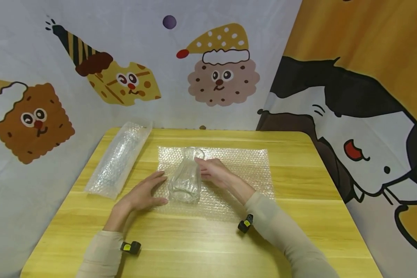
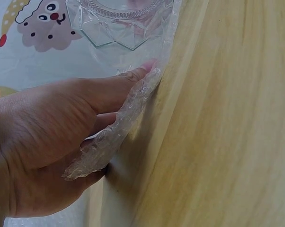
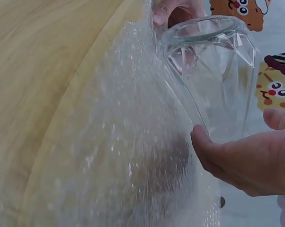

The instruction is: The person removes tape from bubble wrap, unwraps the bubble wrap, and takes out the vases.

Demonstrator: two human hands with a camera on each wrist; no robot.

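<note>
A clear faceted glass vase (image 1: 185, 181) lies over a sheet of bubble wrap (image 1: 239, 173), its round base toward me and its narrower neck toward the back. My right hand (image 1: 217, 172) holds the neck from the right, fingers along its lower side in the right wrist view and thumb (image 3: 277, 118) on the other side. At the sheet's left edge is my left hand (image 1: 140, 193), fingers spread and gently bent. In the left wrist view, the wrap's raised edge (image 2: 100, 151) runs across those fingers, partly hiding them, and the thumb (image 2: 145, 68) is near the vase's base.
A bubble-wrapped bundle (image 1: 119, 160) lies slantwise at the table's back left; its contents are blurred by the wrap. The wooden table (image 1: 194, 251) meets a cartoon-printed cloth (image 1: 125, 23) at the back. A small black device sits at each sleeve cuff.
</note>
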